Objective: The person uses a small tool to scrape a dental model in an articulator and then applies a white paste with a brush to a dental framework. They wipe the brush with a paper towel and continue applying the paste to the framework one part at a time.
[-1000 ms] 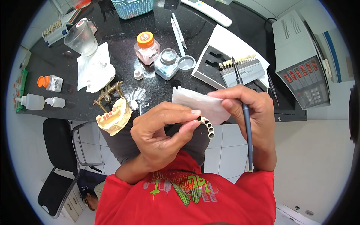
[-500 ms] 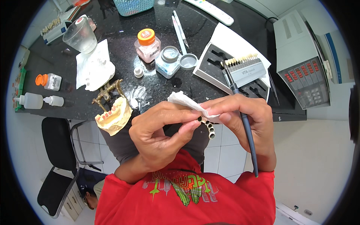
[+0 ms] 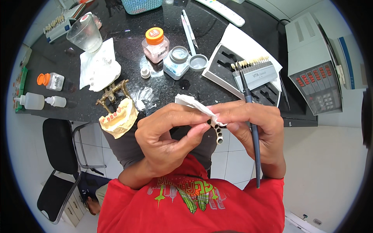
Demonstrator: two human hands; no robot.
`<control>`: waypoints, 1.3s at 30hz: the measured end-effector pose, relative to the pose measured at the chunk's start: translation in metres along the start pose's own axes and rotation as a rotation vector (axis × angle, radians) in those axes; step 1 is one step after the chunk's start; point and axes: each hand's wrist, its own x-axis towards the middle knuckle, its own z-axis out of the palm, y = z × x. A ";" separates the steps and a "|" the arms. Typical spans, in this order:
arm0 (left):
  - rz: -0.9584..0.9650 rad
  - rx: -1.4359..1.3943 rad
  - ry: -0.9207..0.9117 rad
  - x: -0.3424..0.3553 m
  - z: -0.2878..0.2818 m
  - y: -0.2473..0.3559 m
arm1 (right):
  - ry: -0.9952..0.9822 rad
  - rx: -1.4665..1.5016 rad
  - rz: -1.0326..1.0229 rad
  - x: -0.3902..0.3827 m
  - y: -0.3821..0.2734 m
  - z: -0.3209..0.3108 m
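Note:
A dental bridge (image 3: 219,135), a curved row of hollow crowns, is pinched between thumb and fingertips of my left hand (image 3: 165,136). Its open undersides face up toward me. My right hand (image 3: 260,126) presses a folded white tissue (image 3: 193,103) against the bridge with thumb and fingers. That same hand also carries a slim brush (image 3: 255,143) with a dark blue handle, its tip pointing away from me. Both hands meet just past the counter's near edge, and the fingertips partly hide the bridge. A yellowish plaster dental model (image 3: 119,119) with pinkish teeth hangs on a brass articulator (image 3: 112,97) left of my left hand.
On the black counter (image 3: 128,39) stand an orange-capped jar (image 3: 155,46), an uncapped jar (image 3: 176,68), a small white bottle (image 3: 145,72) and a clear cup (image 3: 85,35) by a crumpled tissue (image 3: 97,66). A tooth shade guide (image 3: 256,75) rests on an open case. A furnace unit (image 3: 314,70) stands right.
The brush handle's near end has swung slightly left. Both hands stay together on the bridge and tissue, with only a small shift of the fingers. The whole view has shifted a little.

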 end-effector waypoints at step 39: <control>-0.342 -0.236 0.112 -0.009 0.000 -0.002 | 0.339 -0.326 -0.382 -0.005 0.014 0.022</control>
